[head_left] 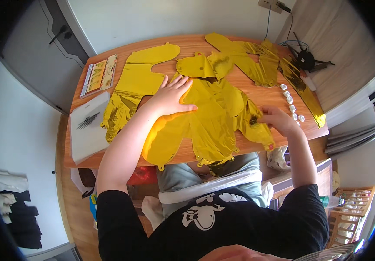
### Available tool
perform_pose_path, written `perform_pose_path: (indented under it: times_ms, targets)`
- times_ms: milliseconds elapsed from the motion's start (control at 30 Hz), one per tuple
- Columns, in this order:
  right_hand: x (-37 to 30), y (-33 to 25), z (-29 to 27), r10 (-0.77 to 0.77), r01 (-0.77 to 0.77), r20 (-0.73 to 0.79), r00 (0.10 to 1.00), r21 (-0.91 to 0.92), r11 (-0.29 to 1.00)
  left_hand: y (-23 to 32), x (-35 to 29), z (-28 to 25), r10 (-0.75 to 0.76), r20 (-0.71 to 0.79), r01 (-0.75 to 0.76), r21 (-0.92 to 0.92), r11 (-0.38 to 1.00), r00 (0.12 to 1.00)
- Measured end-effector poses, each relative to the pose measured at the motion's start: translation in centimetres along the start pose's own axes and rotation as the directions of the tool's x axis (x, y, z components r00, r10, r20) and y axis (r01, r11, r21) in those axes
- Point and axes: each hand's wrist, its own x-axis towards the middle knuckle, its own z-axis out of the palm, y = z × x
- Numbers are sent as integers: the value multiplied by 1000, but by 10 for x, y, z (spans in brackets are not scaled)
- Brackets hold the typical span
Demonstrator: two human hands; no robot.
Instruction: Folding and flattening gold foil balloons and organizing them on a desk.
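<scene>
Flat gold foil balloons lie spread over a wooden table. My left hand (pixel 172 93) rests palm down, fingers stretched out, on the large foil balloon (pixel 209 111) in the middle. At the right end of this foil, my right hand (pixel 278 119) has its fingers pinched at a crumpled edge. Just what the fingertips grip is partly hidden by the hand. Another foil balloon (pixel 146 80) lies beyond my left forearm, its near end wrinkled. A further one (pixel 257 67) is at the back right, and a narrow gold strip (pixel 302 89) runs down the right side.
A white paper stack (pixel 89 124) with black scribbles lies at the table's left edge, below a printed package (pixel 98 76). Several small white pieces (pixel 289 99) line the right side. A black router (pixel 307 58) with cables stands at the back right corner of the table (pixel 257 93).
</scene>
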Motion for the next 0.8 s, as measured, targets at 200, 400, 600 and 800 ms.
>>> perform_pose_path:
  times_ms: [200, 400, 600, 800]
  targets:
    - [-1, -34, 30, -158, 87, 138, 978, 418, 904, 4, -2, -4, -6, -9, 6, 9, 1000, 1000]
    - [24, -45, 58, -269, 264, 367, 891, 64, 962, 6, -4, -7, -9, -20, 9, -4, 1000, 1000]
    - [33, -59, 83, -385, 585, 456, 802, -469, 662, 4, -4, -3, -12, -18, 12, 3, 1000, 1000]
    - [79, -49, 69, -582, 543, 197, 789, -668, 509, 2, 0, -2, -8, 9, 7, 28, 1000, 1000]
